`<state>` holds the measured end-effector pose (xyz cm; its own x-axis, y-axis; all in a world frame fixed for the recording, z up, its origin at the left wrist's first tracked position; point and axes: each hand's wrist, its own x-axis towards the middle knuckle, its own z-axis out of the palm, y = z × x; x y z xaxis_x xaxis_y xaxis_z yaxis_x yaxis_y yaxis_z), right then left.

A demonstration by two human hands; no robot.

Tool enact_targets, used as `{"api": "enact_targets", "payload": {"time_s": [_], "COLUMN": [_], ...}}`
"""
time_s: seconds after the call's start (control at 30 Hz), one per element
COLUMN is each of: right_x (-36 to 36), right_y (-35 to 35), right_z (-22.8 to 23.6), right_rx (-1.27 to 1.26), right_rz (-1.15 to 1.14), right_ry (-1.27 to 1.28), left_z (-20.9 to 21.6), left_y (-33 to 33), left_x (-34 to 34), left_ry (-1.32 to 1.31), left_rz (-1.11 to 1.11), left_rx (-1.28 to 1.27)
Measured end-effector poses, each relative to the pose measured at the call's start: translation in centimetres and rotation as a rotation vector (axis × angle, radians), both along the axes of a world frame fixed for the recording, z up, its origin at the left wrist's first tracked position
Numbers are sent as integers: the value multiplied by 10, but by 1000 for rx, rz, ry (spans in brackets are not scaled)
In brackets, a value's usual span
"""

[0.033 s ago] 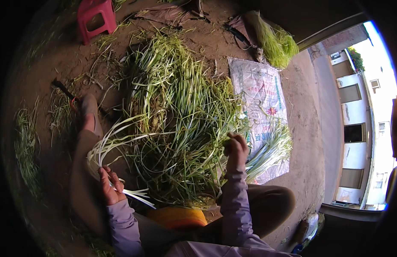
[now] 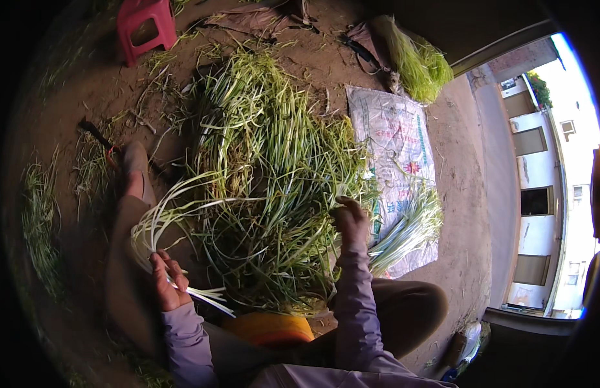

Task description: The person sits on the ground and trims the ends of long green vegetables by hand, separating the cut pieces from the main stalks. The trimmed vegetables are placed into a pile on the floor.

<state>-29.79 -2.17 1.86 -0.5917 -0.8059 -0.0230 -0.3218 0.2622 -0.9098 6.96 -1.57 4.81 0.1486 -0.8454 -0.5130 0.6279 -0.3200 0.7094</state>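
My left hand (image 2: 169, 279) is closed around a small bunch of garlic chives (image 2: 206, 295), white stems jutting out right of the fingers and pale leaves arching up and left. Over the right part of a large heap of green and yellowish chives (image 2: 267, 168) hovers my right hand (image 2: 351, 220). Its fingers are drawn together, with a small pale bit at their tips that I cannot make out. Right of that hand, a bundle of white-stemmed chives (image 2: 410, 226) lies on a flat white woven sack (image 2: 393, 132).
A red plastic stool (image 2: 146, 29) stands at the far left. Another chive bundle (image 2: 416, 61) lies beyond the sack. An orange-yellow rounded thing (image 2: 264, 330) sits between my legs. Near my foot is a dark-handled tool (image 2: 96, 134). Loose leaves (image 2: 41, 226) litter the dirt floor.
My right hand has shifted slightly left and down over the heap. My left hand holds its bunch in the same place.
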Motion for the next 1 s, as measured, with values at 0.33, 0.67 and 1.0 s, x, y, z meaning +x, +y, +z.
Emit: {"api": "enact_targets", "payload": {"time_s": [0.33, 0.67, 1.0], "right_x": [65, 71, 92], "right_y": [-65, -32, 39], "right_z": [-113, -95, 5], "right_rx": [1087, 655, 230], "right_rz": [303, 39, 32], "right_ry": [369, 329, -192], "left_z": [9, 14, 22], "left_y": [-3, 3, 9], "left_x": [-36, -37, -45], "left_ry": [-207, 63, 302], "left_rz": [-50, -214, -344], "left_rx": [47, 190, 124]}}
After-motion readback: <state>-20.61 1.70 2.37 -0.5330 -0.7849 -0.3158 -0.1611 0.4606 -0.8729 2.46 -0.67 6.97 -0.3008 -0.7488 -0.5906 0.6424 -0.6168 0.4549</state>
